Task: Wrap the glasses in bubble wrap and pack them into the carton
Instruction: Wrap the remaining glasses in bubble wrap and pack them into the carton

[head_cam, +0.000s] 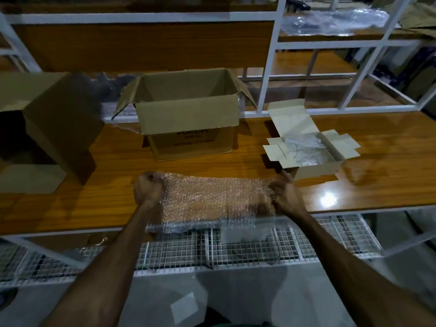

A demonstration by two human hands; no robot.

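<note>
A sheet of bubble wrap (212, 199) lies stretched over the front edge of the wooden table (377, 166), its near end hanging down past the edge. My left hand (148, 188) is fisted on the sheet's left end. My right hand (284, 193) grips its right end. An open brown carton (188, 119) stands at the back of the table, flaps up. To the right, a small open white box (309, 149) holds clear glasses (302, 147) lying inside; they are hard to make out.
A second brown carton (52, 119) lies on its side at the left. White metal shelving (269, 74) rises behind the table, with plastic wrap on an upper shelf (335, 22). Wire mesh baskets (236, 246) sit under the table's front edge.
</note>
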